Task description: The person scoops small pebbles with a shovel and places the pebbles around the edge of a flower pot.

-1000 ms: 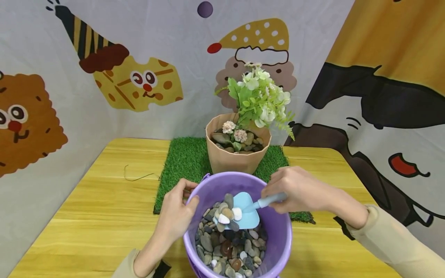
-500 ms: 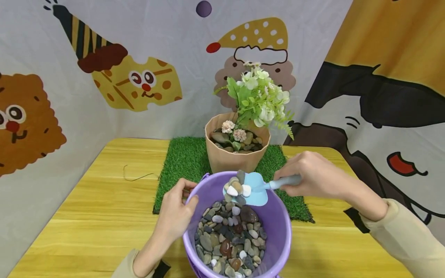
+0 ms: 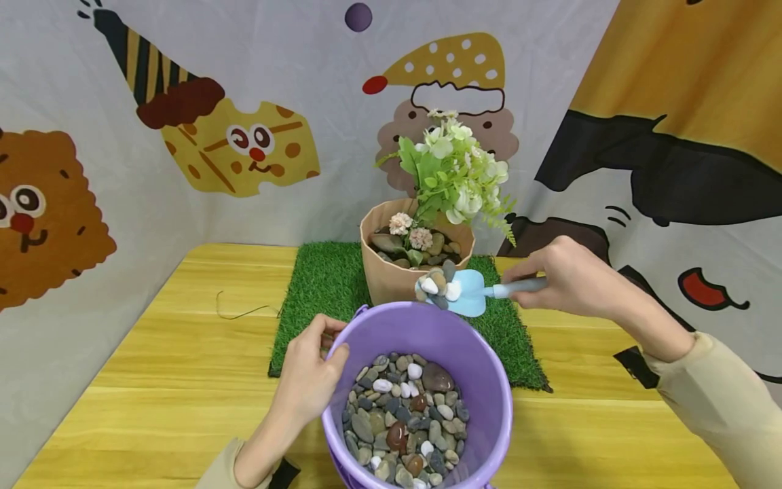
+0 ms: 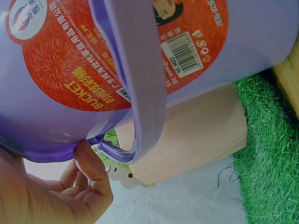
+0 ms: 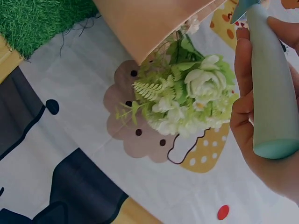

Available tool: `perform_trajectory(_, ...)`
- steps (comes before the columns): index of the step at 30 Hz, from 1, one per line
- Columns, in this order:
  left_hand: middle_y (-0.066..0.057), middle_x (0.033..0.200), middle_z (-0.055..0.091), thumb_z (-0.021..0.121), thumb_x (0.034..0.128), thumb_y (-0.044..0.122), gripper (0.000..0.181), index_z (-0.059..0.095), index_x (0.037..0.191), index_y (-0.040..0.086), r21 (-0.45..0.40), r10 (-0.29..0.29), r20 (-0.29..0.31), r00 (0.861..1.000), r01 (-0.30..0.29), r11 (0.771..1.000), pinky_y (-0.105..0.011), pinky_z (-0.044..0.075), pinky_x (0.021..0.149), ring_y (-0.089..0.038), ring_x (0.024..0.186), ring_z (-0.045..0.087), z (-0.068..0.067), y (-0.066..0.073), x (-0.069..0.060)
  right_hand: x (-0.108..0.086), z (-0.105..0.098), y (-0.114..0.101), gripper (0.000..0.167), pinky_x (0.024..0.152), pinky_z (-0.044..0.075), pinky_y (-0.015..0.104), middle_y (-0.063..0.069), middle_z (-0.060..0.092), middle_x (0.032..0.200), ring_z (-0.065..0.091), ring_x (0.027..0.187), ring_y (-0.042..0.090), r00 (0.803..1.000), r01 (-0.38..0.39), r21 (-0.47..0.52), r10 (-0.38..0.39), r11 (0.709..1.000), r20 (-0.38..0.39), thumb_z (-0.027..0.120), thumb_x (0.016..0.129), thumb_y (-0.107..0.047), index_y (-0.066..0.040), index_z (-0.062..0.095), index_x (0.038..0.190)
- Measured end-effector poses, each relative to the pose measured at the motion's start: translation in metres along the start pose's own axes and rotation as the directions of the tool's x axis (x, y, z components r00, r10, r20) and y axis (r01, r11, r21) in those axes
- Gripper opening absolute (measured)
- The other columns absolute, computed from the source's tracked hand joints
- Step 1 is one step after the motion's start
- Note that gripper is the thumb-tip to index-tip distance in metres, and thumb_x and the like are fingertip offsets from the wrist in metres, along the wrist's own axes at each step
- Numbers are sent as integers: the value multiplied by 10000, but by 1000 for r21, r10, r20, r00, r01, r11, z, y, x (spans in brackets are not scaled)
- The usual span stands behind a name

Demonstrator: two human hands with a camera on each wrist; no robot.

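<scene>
A small toy shovel with a light blue blade (image 3: 473,299) is held level by its grey-blue handle (image 5: 273,88) in my right hand (image 3: 568,280). Several grey, tan and white pebbles (image 3: 432,282) lie heaped on the blade's left end. The blade hovers above the far rim of a purple bucket (image 3: 485,401), in front of the peach flowerpot (image 3: 391,282). Loose stones (image 3: 397,418) cover the bucket's bottom. My left hand (image 3: 310,370) pinches the bucket's left rim between thumb and fingers. In the left wrist view the bucket's handle (image 4: 149,93) crosses its red label.
White-green flowers (image 3: 461,173) and two pale pink blossoms rise from the stone-filled pot. Beneath it lies an artificial grass mat (image 3: 332,272) on the wooden table (image 3: 153,380). A thin dark strand (image 3: 244,313) lies left of the mat. A cartoon-printed cloth (image 3: 275,54) hangs behind.
The loaded shovel has risen out of the bucket and moved away from me and to the right, toward the flowerpot. My left hand has stayed on the rim.
</scene>
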State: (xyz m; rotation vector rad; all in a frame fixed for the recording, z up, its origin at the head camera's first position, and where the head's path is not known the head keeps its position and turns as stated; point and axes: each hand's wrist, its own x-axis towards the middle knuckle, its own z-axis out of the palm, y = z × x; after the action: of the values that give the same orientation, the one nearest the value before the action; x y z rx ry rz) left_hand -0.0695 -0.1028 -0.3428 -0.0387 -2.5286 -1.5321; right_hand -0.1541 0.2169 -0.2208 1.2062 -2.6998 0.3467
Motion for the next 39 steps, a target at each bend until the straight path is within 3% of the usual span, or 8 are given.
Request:
perform_trajectory(9,-77,925,672,591,831,21,220,614,1048,52,3,6,-3,1000,-6,1000,-218,506,694,-124,806,598,0,0,0,10,-2,13,130,432,299,181,-89,639,629,335,432,-19,985,-173,-82,173,982,-10,727,747,-96,-156,768,855)
perform_trajectory(17,-73,930,669,586,834,24,225,613,1055,51,-7,4,0,1000,-4,1000,-210,507,689,-119,808,596,-1,0,0,24,0,20,104,432,306,215,-60,632,595,383,440,62,944,-326,-78,329,942,21,687,792,-146,-157,771,852)
perform_trajectory(25,-69,935,666,585,839,35,222,614,1058,56,-1,-3,3,1000,3,1000,-216,502,702,-116,814,590,0,-1,-1,39,8,26,132,454,319,247,-29,657,623,399,464,115,906,-418,-57,420,907,40,666,815,-184,-140,775,876)
perform_trajectory(33,-61,929,665,589,832,38,225,612,1055,64,15,-23,0,1000,23,1000,-226,505,718,-127,821,595,0,-2,0,53,17,27,140,455,300,275,-20,545,519,361,479,139,875,-480,-77,484,874,35,688,821,-275,-167,776,803)
perform_trajectory(39,-62,932,668,590,834,37,225,611,1057,64,8,-17,1,1000,17,1000,-217,509,712,-126,821,599,0,-2,0,59,20,27,187,449,332,276,18,676,649,459,513,158,860,-503,-76,508,861,53,684,833,-289,-132,780,865)
